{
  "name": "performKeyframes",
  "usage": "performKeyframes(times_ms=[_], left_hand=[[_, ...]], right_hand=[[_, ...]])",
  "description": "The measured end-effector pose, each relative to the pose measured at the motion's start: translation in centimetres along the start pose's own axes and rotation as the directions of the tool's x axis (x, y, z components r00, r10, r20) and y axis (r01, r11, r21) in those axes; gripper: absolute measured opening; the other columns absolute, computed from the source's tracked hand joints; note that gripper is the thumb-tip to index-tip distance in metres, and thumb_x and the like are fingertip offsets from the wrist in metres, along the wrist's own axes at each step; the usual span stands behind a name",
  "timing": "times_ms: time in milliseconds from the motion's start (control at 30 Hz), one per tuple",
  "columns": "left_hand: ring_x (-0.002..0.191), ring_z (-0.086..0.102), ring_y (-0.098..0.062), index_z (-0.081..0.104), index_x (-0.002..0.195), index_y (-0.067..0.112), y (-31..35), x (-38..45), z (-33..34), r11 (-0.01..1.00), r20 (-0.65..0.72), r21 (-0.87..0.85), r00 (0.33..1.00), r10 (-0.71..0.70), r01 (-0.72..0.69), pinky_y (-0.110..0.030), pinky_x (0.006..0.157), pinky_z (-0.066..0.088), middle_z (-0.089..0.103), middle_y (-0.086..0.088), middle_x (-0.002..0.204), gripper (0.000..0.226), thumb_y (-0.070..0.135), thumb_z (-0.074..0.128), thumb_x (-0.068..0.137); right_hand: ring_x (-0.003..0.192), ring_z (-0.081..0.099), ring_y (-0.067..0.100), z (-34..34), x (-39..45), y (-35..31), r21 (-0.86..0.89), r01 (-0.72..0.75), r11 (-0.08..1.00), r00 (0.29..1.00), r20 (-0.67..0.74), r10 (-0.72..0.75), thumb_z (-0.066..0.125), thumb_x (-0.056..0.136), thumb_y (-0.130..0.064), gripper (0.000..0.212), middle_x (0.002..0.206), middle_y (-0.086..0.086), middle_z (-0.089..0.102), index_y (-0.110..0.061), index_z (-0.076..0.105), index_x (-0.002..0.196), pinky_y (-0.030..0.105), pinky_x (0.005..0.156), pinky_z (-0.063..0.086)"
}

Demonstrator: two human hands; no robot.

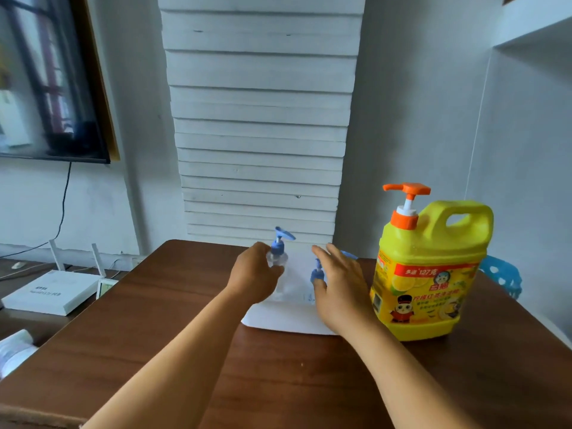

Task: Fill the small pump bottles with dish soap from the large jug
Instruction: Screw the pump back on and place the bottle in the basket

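Observation:
Two small clear pump bottles with blue pump heads stand on a white sheet (278,317) on the brown table (278,382). My left hand (253,278) grips the left small bottle (277,257) around its body. My right hand (340,286) reaches with straight fingers over the right small bottle (318,274), which it mostly hides; I cannot tell whether it touches it. The large yellow jug (430,274), with an orange pump and a handle, stands upright to the right of my right hand.
A white slatted wall panel (263,119) rises behind the table's far edge. A blue plastic chair (504,278) shows behind the jug. Left of the table, a lower surface carries a white router (52,292) with antennas and cables. A dark screen (46,78) hangs at upper left.

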State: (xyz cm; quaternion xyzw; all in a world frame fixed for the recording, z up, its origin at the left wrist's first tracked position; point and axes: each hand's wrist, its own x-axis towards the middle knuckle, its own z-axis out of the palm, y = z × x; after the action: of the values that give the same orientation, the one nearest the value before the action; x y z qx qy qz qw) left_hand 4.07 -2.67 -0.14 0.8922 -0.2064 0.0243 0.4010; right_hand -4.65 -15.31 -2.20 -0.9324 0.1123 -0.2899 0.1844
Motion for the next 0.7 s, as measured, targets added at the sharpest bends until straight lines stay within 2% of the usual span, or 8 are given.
performKeyframes(times_ms=[167, 333, 400, 467, 533, 567, 633, 700], left_hand=[[0.085, 0.046, -0.016, 0.05, 0.12, 0.011, 0.1, 0.6, 0.3, 0.997, 0.079, 0.081, 0.997, -0.013, 0.006, -0.023, 0.072, 0.036, 0.057, -0.007, 0.118, 0.035, 0.02, 0.056, 0.087], [0.088, 0.048, -0.02, 0.042, 0.126, 0.008, 0.4, 0.5, -0.1, 0.993, 0.113, 0.114, 0.993, -0.044, 0.032, -0.025, 0.074, 0.037, 0.054, -0.011, 0.124, 0.042, 0.016, 0.054, 0.087], [0.106, 0.049, -0.027, 0.033, 0.131, 0.005, 0.8, -0.1, -0.3, 0.997, 0.025, 0.074, 0.999, -0.027, 0.025, -0.028, 0.081, 0.037, 0.046, -0.013, 0.131, 0.05, 0.016, 0.053, 0.087], [0.119, 0.044, -0.029, 0.033, 0.132, 0.009, 1.3, -1.3, -0.5, 0.997, -0.173, -0.033, 0.983, 0.058, -0.065, -0.03, 0.088, 0.035, 0.042, -0.013, 0.133, 0.05, 0.015, 0.053, 0.087], [0.115, 0.046, -0.023, 0.041, 0.126, 0.012, 2.2, -3.1, -0.5, 0.961, -0.329, -0.098, 0.92, 0.214, -0.259, -0.024, 0.087, 0.034, 0.046, -0.007, 0.125, 0.044, 0.014, 0.056, 0.085], [0.111, 0.048, -0.017, 0.045, 0.124, 0.014, 2.6, -3.9, -0.3, 0.936, -0.322, -0.098, 0.901, 0.291, -0.338, -0.018, 0.086, 0.034, 0.049, -0.002, 0.121, 0.042, 0.016, 0.059, 0.084], [0.097, 0.051, -0.002, 0.05, 0.12, 0.02, 3.1, -5.5, -0.1, 0.91, -0.196, -0.129, 0.91, 0.366, -0.394, -0.006, 0.075, 0.033, 0.054, 0.009, 0.109, 0.039, 0.027, 0.062, 0.083], [0.077, 0.052, 0.001, 0.055, 0.112, 0.022, 3.1, -6.5, 0.3, 0.912, -0.085, -0.184, 0.931, 0.356, -0.366, -0.005, 0.065, 0.036, 0.057, 0.015, 0.087, 0.034, 0.032, 0.065, 0.08]], right_hand=[[0.126, 0.035, 0.022, 0.3, 1.6, 0.9, -0.162, 0.058, 0.985, 0.998, -0.002, -0.059, 0.049, 0.087, -0.009, 0.048, 0.136, -0.002, 0.047, -0.022, 0.044, 0.133, 0.029, 0.102, 0.026], [0.101, 0.056, 0.024, -0.6, 2.1, 0.1, 0.098, -0.003, 0.995, 0.985, -0.174, 0.02, 0.058, 0.086, -0.01, 0.025, 0.11, 0.006, 0.063, -0.016, 0.065, 0.109, 0.027, 0.082, 0.042], [0.096, 0.059, 0.02, -1.5, 1.9, -0.6, 0.194, 0.013, 0.981, 0.968, -0.249, 0.036, 0.061, 0.084, -0.011, 0.024, 0.109, 0.005, 0.063, -0.014, 0.063, 0.108, 0.019, 0.074, 0.042], [0.085, 0.056, 0.012, -2.5, 1.6, -1.4, 0.255, 0.059, 0.965, 0.941, -0.336, 0.031, 0.063, 0.083, -0.013, 0.019, 0.103, 0.003, 0.064, -0.013, 0.062, 0.101, 0.006, 0.065, 0.036], [0.082, 0.055, 0.008, -3.2, 1.0, -2.2, 0.301, 0.127, 0.945, 0.918, -0.396, 0.003, 0.064, 0.083, -0.014, 0.014, 0.098, 0.002, 0.065, -0.013, 0.062, 0.097, 0.004, 0.065, 0.037], [0.082, 0.057, 0.009, -3.3, 0.8, -2.5, 0.324, 0.151, 0.934, 0.914, -0.405, -0.007, 0.064, 0.083, -0.015, 0.013, 0.097, 0.001, 0.066, -0.014, 0.062, 0.096, 0.009, 0.067, 0.041], [0.084, 0.061, 0.009, -3.7, 0.1, -3.2, 0.375, 0.171, 0.911, 0.912, -0.409, -0.003, 0.063, 0.084, -0.016, 0.012, 0.096, -0.001, 0.066, -0.016, 0.062, 0.096, 0.013, 0.068, 0.047], [0.084, 0.062, 0.008, -4.3, -0.6, -3.7, 0.45, 0.171, 0.876, 0.912, -0.41, 0.033, 0.063, 0.084, -0.015, 0.011, 0.092, -0.003, 0.066, -0.018, 0.062, 0.095, 0.007, 0.068, 0.045]])
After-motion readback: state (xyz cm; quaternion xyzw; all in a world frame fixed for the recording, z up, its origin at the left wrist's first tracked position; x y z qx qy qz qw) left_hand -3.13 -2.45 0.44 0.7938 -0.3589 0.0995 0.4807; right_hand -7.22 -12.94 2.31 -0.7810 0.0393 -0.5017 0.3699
